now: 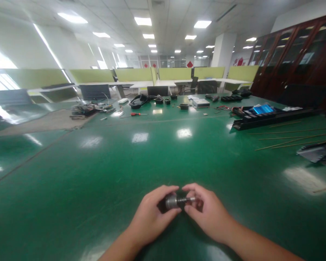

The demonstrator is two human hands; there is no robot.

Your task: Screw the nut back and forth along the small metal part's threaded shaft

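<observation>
A small dark and silver metal cylinder (171,202) with a thin ridged shaft lies sideways between my hands, low in the head view. My left hand (155,208) is wrapped round its thick dark end, thumb below and fingers above. The shaft points right, toward my right hand (208,210). That hand is curled round the shaft's tip, its thumb and index finger apart, the other fingers bent behind; whether they press on the tip is hard to tell. Both hands are above the near part of the green table (119,163).
A red screwdriver (136,114), a black strap-like item (139,101) and a white box (201,103) lie toward the back. Tangled parts (91,108) sit at the far left. On the right are a black tray (274,117) and thin rods (296,139).
</observation>
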